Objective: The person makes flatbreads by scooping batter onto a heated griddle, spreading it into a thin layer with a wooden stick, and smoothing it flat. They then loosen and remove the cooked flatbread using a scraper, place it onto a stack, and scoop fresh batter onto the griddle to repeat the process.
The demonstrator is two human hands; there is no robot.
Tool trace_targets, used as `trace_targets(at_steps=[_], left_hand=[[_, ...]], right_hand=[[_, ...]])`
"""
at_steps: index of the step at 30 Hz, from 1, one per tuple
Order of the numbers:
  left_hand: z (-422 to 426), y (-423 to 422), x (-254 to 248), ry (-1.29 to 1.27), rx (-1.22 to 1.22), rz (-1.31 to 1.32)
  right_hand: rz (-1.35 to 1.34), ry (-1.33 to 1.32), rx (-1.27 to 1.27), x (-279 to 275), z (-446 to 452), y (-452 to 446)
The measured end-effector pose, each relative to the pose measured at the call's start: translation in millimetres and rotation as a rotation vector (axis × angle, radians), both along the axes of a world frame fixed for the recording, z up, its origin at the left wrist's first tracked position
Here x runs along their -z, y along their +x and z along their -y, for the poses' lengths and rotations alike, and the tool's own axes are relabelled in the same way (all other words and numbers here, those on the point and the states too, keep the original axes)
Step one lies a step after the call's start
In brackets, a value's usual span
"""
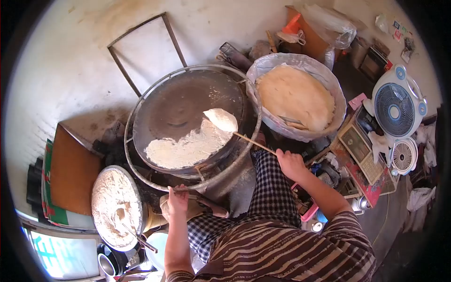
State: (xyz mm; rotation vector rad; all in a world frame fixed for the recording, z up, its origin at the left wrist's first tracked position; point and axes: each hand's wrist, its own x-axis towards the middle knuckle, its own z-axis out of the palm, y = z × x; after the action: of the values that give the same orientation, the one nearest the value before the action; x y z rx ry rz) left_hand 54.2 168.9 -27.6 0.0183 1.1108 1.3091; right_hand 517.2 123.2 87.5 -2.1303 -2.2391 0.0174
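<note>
A large round griddle (181, 105) stands before me inside a metal ring (259, 117). Pale batter (181, 149) covers the near part of its dark plate in an uneven crescent. My right hand (290, 165) grips the thin wooden handle of a batter spreader (256, 142). The spreader's batter-coated head rests at the right end of the crescent. At the ring's near edge is my left hand (177, 201), its fingers closed over the rim. Left of that hand, a wide basin (137, 190) holds thick batter with a stick-handled tool (146, 243) standing in it.
A plastic-lined basket (336, 124) right of the griddle holds a stack of thin round flatbreads (296, 96). Further right are a weighing scale (359, 150) and a fan (394, 110). A bent metal frame (136, 30) leans on the wall. A brown board (73, 176) stands at left.
</note>
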Motion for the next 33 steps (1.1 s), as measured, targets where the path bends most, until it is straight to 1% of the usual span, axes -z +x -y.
trace_targets(at_steps=[3, 4, 5, 7, 10, 11, 13, 14, 15, 16, 17, 18, 19, 21, 22, 23, 25, 26, 27, 28, 29, 30, 31, 33], left_hand=[[-5.1, 12.4, 13.4, -0.02, -0.123, -0.069], [-7.5, 11.7, 17.6, -0.026, -0.149, -0.102], [-10.8, 9.7, 19.5, -0.029, -0.176, -0.137], [-16.3, -0.8, 17.1, -0.032, -0.177, -0.191], [-20.4, -20.9, 8.6, -0.035, -0.147, -0.223], [-23.9, -31.2, 10.4, -0.014, -0.116, -0.232], [-32.6, -55.3, 18.9, 0.02, -0.053, -0.245], [-37.8, -63.3, 19.6, 0.014, -0.055, -0.253], [-43.5, -64.6, 19.6, -0.016, -0.11, -0.216], [-48.1, -65.0, 18.5, -0.045, -0.172, -0.176], [-51.8, -68.2, 16.8, -0.075, -0.236, -0.138], [-50.8, -69.7, 19.5, -0.056, -0.201, -0.072], [-44.6, -67.9, 23.1, -0.016, -0.151, -0.074], [-28.0, -59.4, 36.5, 0.055, -0.053, -0.071], [-17.5, -43.9, 25.9, 0.024, -0.061, 0.026], [-8.4, -28.4, 15.9, 0.003, -0.048, 0.011], [3.6, 1.3, -3.8, -0.032, -0.018, -0.014], [7.6, 14.2, -14.1, -0.044, -0.003, 0.004], [8.5, 15.6, -4.8, -0.023, -0.033, -0.024], [5.3, 13.9, 9.3, -0.002, -0.068, -0.049], [3.5, 11.5, 20.7, 0.019, -0.106, -0.07], [0.3, 6.8, 26.6, 0.02, -0.105, -0.167], [-2.3, 3.6, 26.3, -0.015, -0.134, -0.183], [-3.8, -10.5, 26.3, 0.037, -0.097, -0.219]], right_hand=[[-0.397, -0.188, 0.058, -18.7, -20.8, -27.7], [-0.327, -0.077, 0.065, -12.9, -21.7, -43.9], [-0.299, -0.059, 0.048, 5.9, -22.9, -53.2], [-0.144, 0.057, -0.183, 25.3, -6.2, -48.8], [-0.014, -0.02, 0.047, 20.1, -1.5, -26.4], [-0.086, -0.033, 0.05, 6.8, -10.4, -14.1], [-0.405, -0.234, 0.064, -12.5, -31.7, -23.8], [-0.473, -0.202, 0.128, -15.0, -36.6, -45.7], [-0.538, -0.167, 0.188, -15.5, -40.2, -62.8], [-0.608, -0.069, 0.123, 19.7, -41.7, -74.3], [-0.582, -0.086, 0.105, 29.9, -35.1, -85.8], [-0.521, -0.115, -0.02, 26.6, -22.9, -86.3], [-0.455, -0.152, -0.148, 23.2, -9.3, -79.1], [-0.313, -0.087, -0.145, 32.2, 7.3, -51.2], [-0.239, -0.056, -0.142, 34.1, 13.4, -39.3], [-0.145, -0.077, -0.009, 15.8, 10.0, -25.4], [-0.134, -0.017, 0.026, -1.5, -4.4, -5.1], [-0.257, -0.124, 0.059, -13.5, -15.1, -9.2], [-0.379, -0.233, 0.094, -23.1, -24.4, -21.5], [-0.395, -0.104, 0.048, -3.1, -31.8, -28.6], [-0.371, -0.03, 0.068, 0.2, -32.7, -45.2], [-0.368, -0.006, 0.05, 17.9, -34.3, -56.3], [-0.392, -0.054, 0.04, 24.5, -27.1, -64.9], [-0.176, 0.031, -0.248, 30.1, -4.5, -53.1]])
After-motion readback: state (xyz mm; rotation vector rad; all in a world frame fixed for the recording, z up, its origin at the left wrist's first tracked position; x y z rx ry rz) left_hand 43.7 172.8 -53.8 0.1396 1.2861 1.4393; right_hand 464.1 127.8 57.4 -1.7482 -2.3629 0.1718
